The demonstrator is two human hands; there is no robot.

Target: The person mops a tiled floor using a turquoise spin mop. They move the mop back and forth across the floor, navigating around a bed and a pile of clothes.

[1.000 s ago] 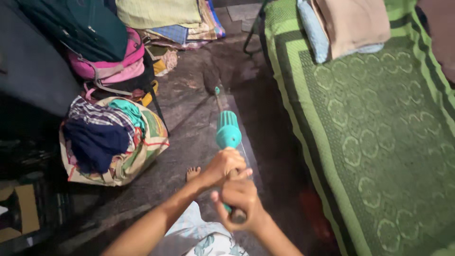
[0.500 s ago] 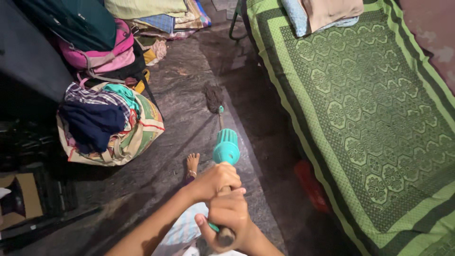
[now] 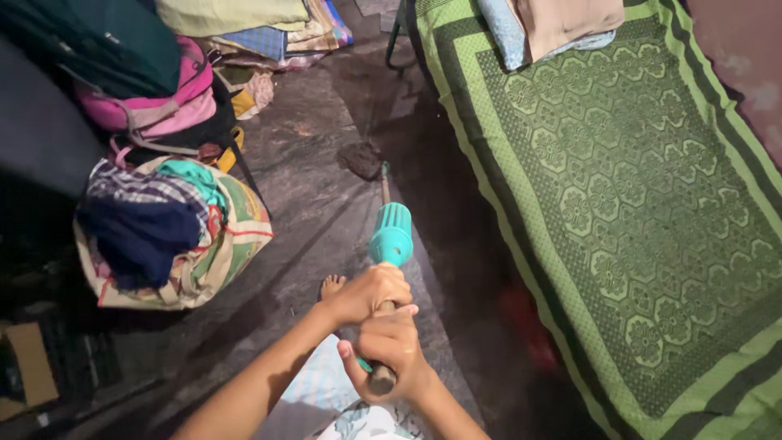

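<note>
mop [image 3: 391, 236] drawn slightly nearer across the floor [image 3: 318, 212] — head [image 3: 362, 159] at upper centre | left hand [image 3: 366, 295], right hand [image 3: 391, 354] — fingers kept clenched on handle

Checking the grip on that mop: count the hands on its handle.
2. The left hand wraps the handle just below the teal sleeve; the right hand holds the end, nearer the body.
</note>
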